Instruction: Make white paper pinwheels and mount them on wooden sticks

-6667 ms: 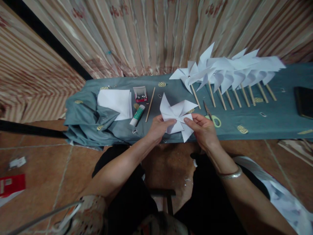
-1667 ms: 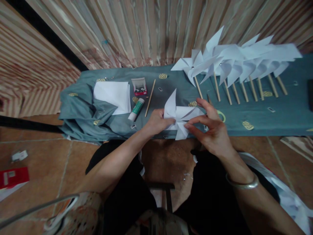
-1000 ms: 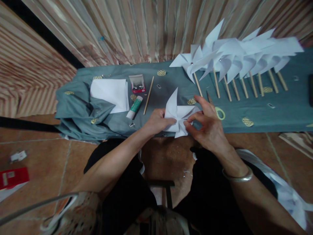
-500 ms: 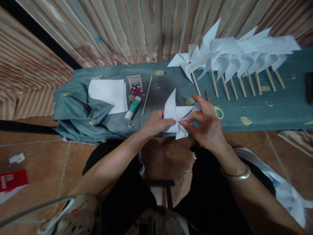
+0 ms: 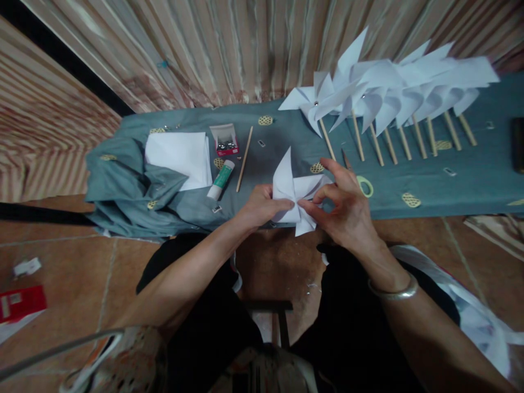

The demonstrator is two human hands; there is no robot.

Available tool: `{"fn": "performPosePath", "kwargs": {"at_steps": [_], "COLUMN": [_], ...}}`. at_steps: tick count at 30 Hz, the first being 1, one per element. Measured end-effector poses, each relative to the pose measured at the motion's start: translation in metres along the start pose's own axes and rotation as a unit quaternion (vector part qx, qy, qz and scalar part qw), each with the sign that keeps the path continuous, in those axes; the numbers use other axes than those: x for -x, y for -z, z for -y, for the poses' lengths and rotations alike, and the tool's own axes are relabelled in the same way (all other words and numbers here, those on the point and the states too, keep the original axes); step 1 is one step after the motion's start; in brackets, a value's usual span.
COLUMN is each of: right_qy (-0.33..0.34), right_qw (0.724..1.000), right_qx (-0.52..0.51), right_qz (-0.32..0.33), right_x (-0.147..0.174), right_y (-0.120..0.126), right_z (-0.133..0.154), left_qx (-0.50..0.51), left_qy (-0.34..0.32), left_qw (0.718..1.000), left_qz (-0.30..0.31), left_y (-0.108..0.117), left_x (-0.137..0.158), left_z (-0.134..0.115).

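Note:
A white paper pinwheel (image 5: 285, 183) without a stick is held between my two hands at the table's front edge. My left hand (image 5: 264, 206) grips its left side, the thumb pressing near the centre where the folded corners meet. With thumb and index finger closed, my right hand (image 5: 346, 204) pinches a paper corner at the centre from the right; its other fingers are raised. The underside of the pinwheel and the left fingers beneath it are hidden. Just left of the hands lie a wooden stick (image 5: 244, 158) and a glue stick (image 5: 221, 180).
Finished pinwheels (image 5: 393, 82) on sticks lie in a row at the right. Scissors (image 5: 365, 186) rest beside my right hand. A small box of metal pins (image 5: 226, 146) and a paper stack (image 5: 180, 155) are on the left of the teal tablecloth (image 5: 426, 180). A striped curtain (image 5: 245, 49) hangs behind.
Both hands keep their hold on the paper pinwheel, its lower flap shifting slightly. The whole view has moved a little; nothing else differs visibly.

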State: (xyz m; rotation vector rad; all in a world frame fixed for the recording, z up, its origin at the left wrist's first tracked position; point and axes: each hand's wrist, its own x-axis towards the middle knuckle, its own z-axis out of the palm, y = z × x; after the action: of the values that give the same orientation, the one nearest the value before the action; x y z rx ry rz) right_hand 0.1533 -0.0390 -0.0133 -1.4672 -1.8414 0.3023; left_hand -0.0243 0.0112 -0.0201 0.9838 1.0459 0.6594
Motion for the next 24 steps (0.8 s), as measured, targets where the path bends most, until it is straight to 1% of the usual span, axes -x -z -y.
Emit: {"fn": "performPosePath", "kwargs": {"at_steps": [11,18,24], "right_qy": [0.000,-0.006,0.014], "right_qw": [1.000,1.000,1.000], "right_qx": [0.004,-0.004,0.017], "right_qz": [0.000,-0.004,-0.008], "right_x": [0.0000,0.0000,0.0006], "right_y": [-0.0001,-0.0014,-0.0029], "right_z": [-0.0001,0.0001,-0.0034], "left_qx": [0.002,-0.003,0.009], "left_qy": [0.005,-0.001,-0.006], "left_qw": [1.000,1.000,1.000], "left_qz": [-0.011,-0.008,-0.003], "left_y": [-0.0020,-0.0010,-0.0005], "left_x": [0.0022,0.0013,0.0018], "left_z": [-0.0014,0.0003,0.0009]}}
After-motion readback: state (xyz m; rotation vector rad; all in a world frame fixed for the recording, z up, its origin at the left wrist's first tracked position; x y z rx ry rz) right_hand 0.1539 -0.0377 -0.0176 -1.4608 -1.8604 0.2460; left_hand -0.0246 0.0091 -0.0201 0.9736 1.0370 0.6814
